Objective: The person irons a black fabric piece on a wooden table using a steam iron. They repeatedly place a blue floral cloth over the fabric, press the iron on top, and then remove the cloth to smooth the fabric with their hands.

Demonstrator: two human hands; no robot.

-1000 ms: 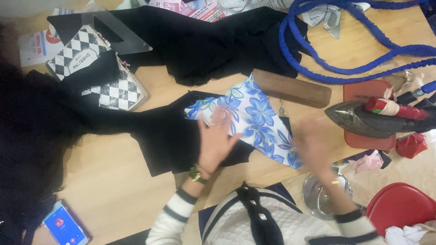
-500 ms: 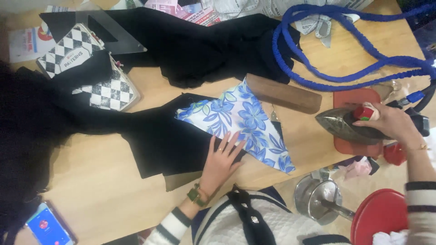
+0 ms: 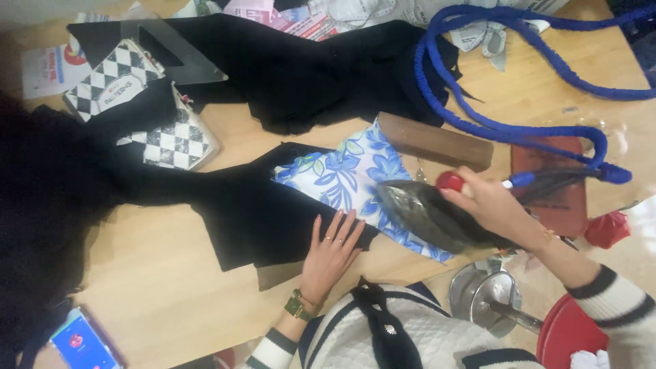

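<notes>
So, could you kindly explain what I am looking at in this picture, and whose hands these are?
The view comes from a camera worn on a person's head, looking down at a wooden table. Both hands are that person's own. The left hand lies flat on black fabric, beside a blue floral cloth. The right hand grips a dark iron resting on that cloth. Nearby lie a wooden block, a blue cord, checkered booklets and a phone.

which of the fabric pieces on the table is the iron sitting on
The blue floral fabric, the only printed piece; the iron, held by the right hand, rests on its right end. The other cloths are plain black.
</notes>
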